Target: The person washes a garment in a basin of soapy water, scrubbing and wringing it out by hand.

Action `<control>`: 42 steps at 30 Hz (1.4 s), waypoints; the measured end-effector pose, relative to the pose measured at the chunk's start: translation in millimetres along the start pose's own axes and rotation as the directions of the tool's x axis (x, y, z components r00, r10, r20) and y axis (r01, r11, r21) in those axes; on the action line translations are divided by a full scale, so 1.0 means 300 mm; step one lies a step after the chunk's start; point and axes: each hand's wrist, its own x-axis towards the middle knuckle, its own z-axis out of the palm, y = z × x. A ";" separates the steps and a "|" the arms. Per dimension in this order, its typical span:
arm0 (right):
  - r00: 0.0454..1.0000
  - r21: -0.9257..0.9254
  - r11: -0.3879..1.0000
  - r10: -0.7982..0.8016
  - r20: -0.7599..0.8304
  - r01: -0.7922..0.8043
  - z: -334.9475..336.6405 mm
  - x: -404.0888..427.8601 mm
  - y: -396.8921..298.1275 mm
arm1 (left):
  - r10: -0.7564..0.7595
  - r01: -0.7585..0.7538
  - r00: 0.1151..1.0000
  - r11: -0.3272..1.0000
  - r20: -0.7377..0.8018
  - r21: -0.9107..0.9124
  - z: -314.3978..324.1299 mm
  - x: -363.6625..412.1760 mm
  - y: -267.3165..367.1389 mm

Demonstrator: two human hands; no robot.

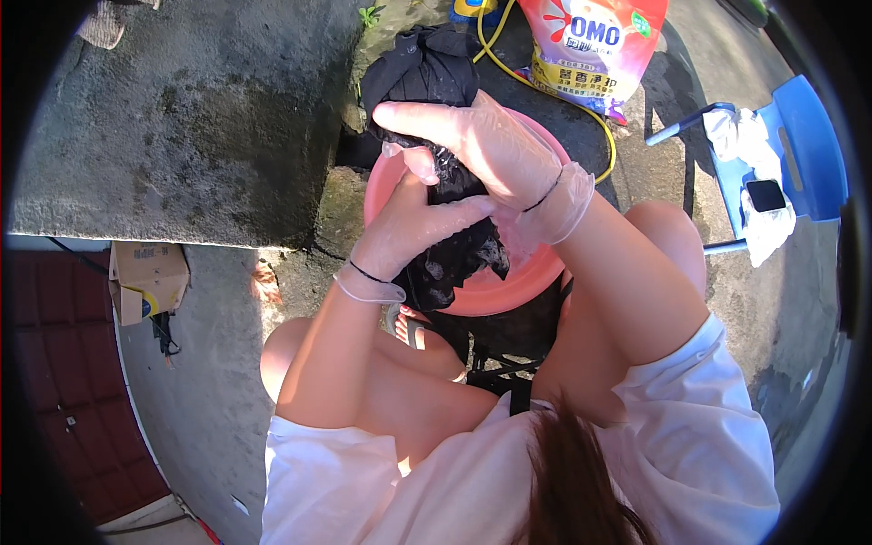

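Observation:
A wet black cloth (422,71), with suds on it, is bunched between my two hands above a pink plastic basin (545,276). My left hand (412,221) grips its lower part, the thumb lying across the fabric. Farther up, my right hand (487,146) is closed around the cloth with the fingers pointing left. Both hands wear clear disposable gloves, held at the wrists by thin black bands. Soapy water (514,238) shows inside the basin, partly hidden by the cloth and my right hand. The cloth's lower end hangs over the near rim.
An OMO laundry detergent bag (593,51) stands beyond the basin, beside a yellow hose (606,129). At right, a blue chair (807,150) bears white cloth or plastic and a dark-screened device (766,196). A concrete slab (204,136) lies left, with a cardboard box (148,276) below it.

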 end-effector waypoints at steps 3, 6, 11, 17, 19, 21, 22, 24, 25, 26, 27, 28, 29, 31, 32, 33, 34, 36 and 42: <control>0.981 0.154 0.981 0.138 -0.139 -0.117 -0.007 -0.014 -0.018 | -0.061 0.074 0.990 0.992 0.127 -0.097 -0.013 0.013 -0.035; 0.995 -0.072 0.996 -0.049 -0.086 0.043 -0.022 0.023 0.053 | -0.157 0.157 0.987 0.988 0.045 -0.008 -0.002 0.019 -0.049; 0.998 -0.118 0.993 0.006 -0.062 -0.013 -0.032 0.017 0.069 | -0.091 0.102 0.993 0.985 -0.078 0.140 0.015 0.020 -0.098; 0.996 -0.012 1.000 0.008 -0.093 -0.009 -0.031 0.015 0.048 | -0.076 0.070 0.983 0.997 -0.169 -0.043 0.059 0.025 -0.105; 0.996 0.003 0.999 -0.052 -0.066 0.052 -0.028 0.018 0.040 | -0.044 0.057 0.965 0.997 -0.257 0.045 0.068 0.025 -0.093; 0.996 0.077 0.997 -0.017 -0.086 0.024 -0.027 0.016 0.037 | -0.041 0.037 0.952 0.999 -0.303 -0.019 0.085 0.020 -0.084; 0.996 0.076 0.997 -0.017 -0.087 0.023 -0.036 0.019 0.043 | -0.041 0.014 0.936 0.997 -0.350 -0.080 0.092 0.017 -0.079; 0.997 0.040 0.998 -0.039 -0.061 0.042 -0.042 0.032 0.040 | -0.068 0.027 0.931 0.993 -0.360 -0.117 0.082 0.009 -0.064; 0.998 0.041 0.998 -0.036 -0.057 0.039 -0.032 0.020 0.024 | -0.095 0.040 0.924 0.987 -0.370 -0.153 0.068 0.002 -0.061; 0.985 -0.125 0.986 0.094 -0.147 -0.112 -0.023 -0.004 0.002 | -0.104 0.077 0.919 0.993 -0.379 -0.087 0.034 0.001 -0.061; 0.945 -0.272 0.924 0.200 -0.258 -0.270 -0.013 -0.023 -0.022 | -0.086 0.049 0.904 0.994 -0.418 -0.099 0.014 0.000 -0.057; 0.968 -0.515 0.821 0.185 -0.169 -0.247 -0.031 -0.029 -0.023 | -0.078 -0.007 0.902 0.981 -0.425 -0.195 -0.009 0.003 -0.063; 0.953 -0.247 0.929 0.297 0.061 -0.274 -0.054 -0.030 -0.020 | -0.071 -0.064 0.898 0.955 -0.435 -0.289 -0.032 0.006 -0.069; 0.917 -0.260 0.923 0.340 0.208 -0.284 -0.076 -0.003 0.069 | 0.110 -0.228 0.875 0.953 -0.472 -0.201 -0.049 0.023 -0.041; 0.894 -0.366 0.890 0.375 0.245 -0.273 -0.091 -0.017 0.098 | 0.071 -0.206 0.876 0.950 -0.478 -0.235 -0.062 0.022 -0.039; 0.930 -0.472 0.876 0.251 0.269 -0.100 -0.069 -0.019 0.108 | 0.031 -0.184 0.873 0.946 -0.487 -0.268 -0.074 0.013 -0.034; 0.923 -0.552 0.822 0.311 0.228 -0.141 -0.058 -0.029 0.107 | -0.007 -0.165 0.863 0.941 -0.506 -0.295 -0.068 0.007 -0.023; 0.921 -0.644 0.743 0.359 0.154 -0.182 -0.045 -0.043 0.125 | 0.010 -0.175 0.892 0.930 -0.452 -0.324 -0.065 0.009 -0.020; 0.963 -0.452 0.883 0.218 0.160 -0.125 0.002 -0.021 0.287 | 0.018 -0.123 0.929 0.958 -0.371 -0.261 -0.047 -0.021 0.061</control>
